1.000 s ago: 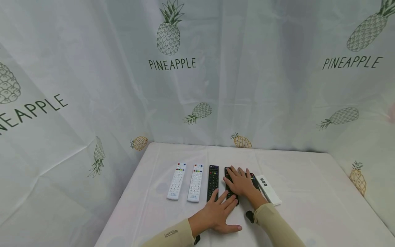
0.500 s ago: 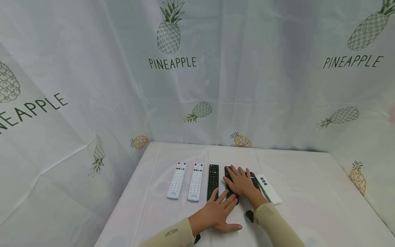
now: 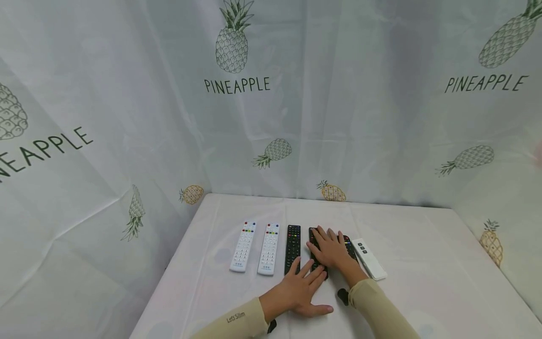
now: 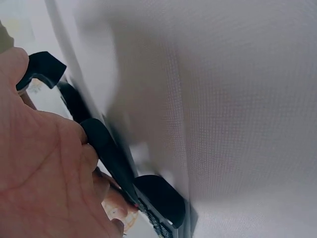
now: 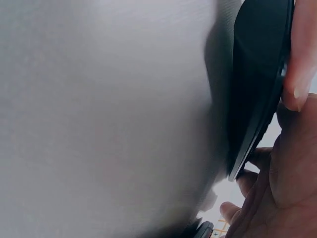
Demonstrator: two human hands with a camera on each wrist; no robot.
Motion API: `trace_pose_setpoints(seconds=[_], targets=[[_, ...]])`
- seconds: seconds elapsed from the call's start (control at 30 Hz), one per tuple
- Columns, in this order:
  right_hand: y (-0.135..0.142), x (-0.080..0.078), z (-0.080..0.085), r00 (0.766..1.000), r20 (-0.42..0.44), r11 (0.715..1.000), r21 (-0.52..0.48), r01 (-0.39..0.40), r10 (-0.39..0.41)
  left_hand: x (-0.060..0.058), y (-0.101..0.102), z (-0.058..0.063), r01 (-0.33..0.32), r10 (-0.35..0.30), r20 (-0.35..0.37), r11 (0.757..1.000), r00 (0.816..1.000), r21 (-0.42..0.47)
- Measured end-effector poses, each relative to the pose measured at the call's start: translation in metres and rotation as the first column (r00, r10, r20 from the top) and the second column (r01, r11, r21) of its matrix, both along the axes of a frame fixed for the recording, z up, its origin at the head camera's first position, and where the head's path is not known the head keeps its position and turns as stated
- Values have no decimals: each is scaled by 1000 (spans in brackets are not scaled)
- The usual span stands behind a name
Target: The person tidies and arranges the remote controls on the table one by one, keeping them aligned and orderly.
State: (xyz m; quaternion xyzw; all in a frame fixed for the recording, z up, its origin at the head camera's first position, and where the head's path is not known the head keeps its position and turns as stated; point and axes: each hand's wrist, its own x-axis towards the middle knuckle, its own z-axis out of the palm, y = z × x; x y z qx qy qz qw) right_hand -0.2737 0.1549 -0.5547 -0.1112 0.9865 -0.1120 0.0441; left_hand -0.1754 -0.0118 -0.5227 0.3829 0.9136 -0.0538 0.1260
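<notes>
Several remote controls lie side by side in a row on the white table. My left hand (image 3: 298, 291) is spread with straight fingers. Its fingertips rest over the near ends of a black remote (image 3: 293, 242) and the black remote (image 3: 313, 233) to its right. Across that second remote lies my right hand (image 3: 330, 249), fingers extended and pointing away. A third black remote (image 3: 348, 246) shows partly from under the right hand. In the left wrist view the palm (image 4: 44, 173) is above the remotes' near ends. The right wrist view shows fingers against the edge of a black remote (image 5: 257, 74).
Two white remotes (image 3: 243, 247) (image 3: 268, 249) with coloured buttons lie left of the black ones. A slim white remote (image 3: 369, 260) lies slanted at the right end. Behind the white table (image 3: 423, 254) hangs a pineapple-print curtain (image 3: 360, 117).
</notes>
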Motion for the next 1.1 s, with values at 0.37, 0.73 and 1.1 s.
trace_pose_setpoints(seconds=[0.37,0.73,1.1], targets=[[-1,0,0,1000,1,1000,4,1,-1,1,0,-1,5,-5,9,1000,1000,19],[-3,-1,-2,1000,-7,1000,2,5,-5,3,-2,2,9,-9,-20,1000,1000,29],[-2,0,-1,1000,-15,1000,-9,12,-12,2,-2,-4,30,-29,-29,999,999,36]])
